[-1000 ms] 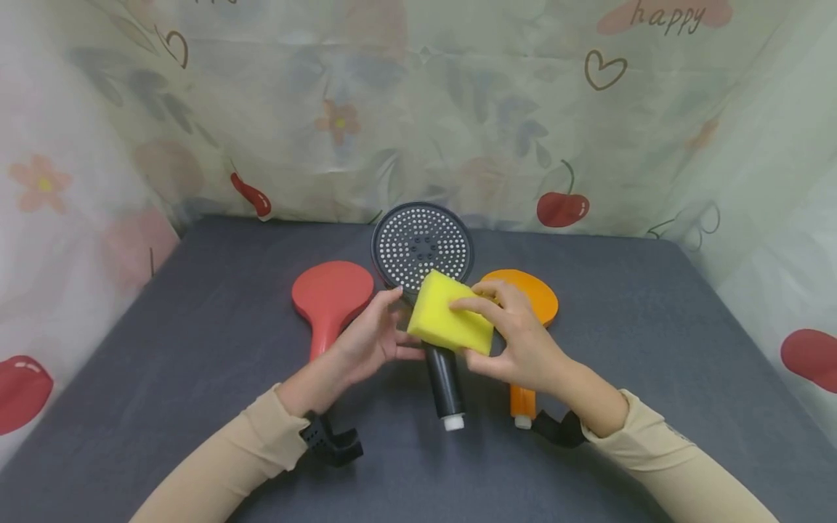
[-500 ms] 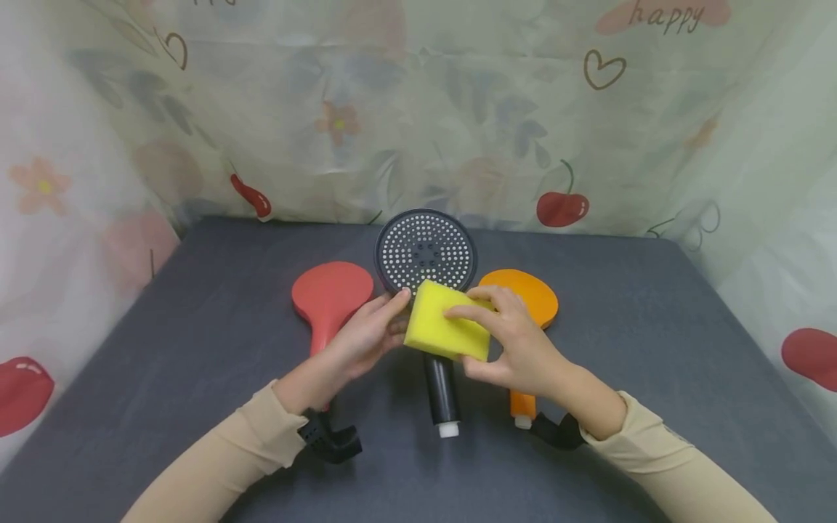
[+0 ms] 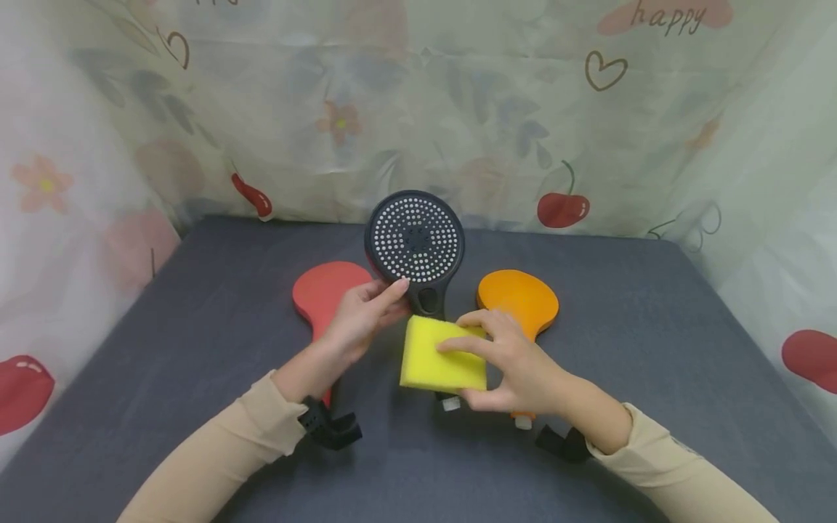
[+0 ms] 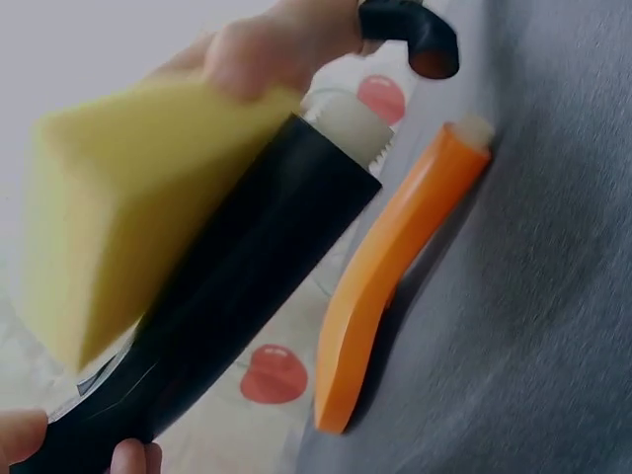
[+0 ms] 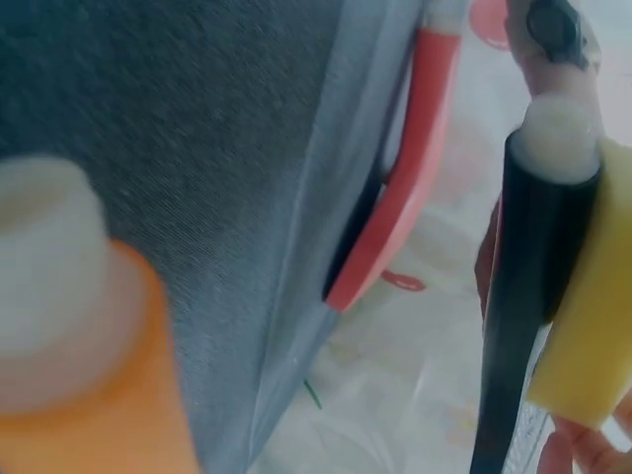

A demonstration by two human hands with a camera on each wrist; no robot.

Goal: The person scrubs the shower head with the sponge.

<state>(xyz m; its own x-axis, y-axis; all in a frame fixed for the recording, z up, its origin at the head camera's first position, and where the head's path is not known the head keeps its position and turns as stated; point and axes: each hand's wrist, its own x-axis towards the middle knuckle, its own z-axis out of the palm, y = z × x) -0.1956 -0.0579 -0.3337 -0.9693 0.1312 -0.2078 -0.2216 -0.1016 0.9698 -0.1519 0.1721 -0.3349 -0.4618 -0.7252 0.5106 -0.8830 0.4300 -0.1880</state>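
A black handheld shower head [image 3: 416, 232] with a round, white-dotted spray face is held up over the middle of the table. My left hand [image 3: 356, 319] grips it by the neck, thumb at the lower edge of the face. In my right hand [image 3: 519, 367] is a yellow sponge [image 3: 431, 356], pinched between thumb and fingers. The sponge lies along the front of the black handle [image 4: 247, 267], and in the head view it covers most of that handle. A white threaded end [image 4: 351, 126] sticks out at the handle's bottom, clear of the grey tabletop.
To the left, a red shower head [image 3: 320, 290] lies on the grey table [image 3: 196, 349], partly behind my left hand. An orange shower head [image 3: 519, 294] lies to the right, its handle mostly behind my right hand. Patterned curtains [image 3: 425, 109] enclose the back and sides.
The sponge has slid down from the shower head's neck over its handle. The shower head has risen slightly and shifted left, and my left fingers have closed around its neck.
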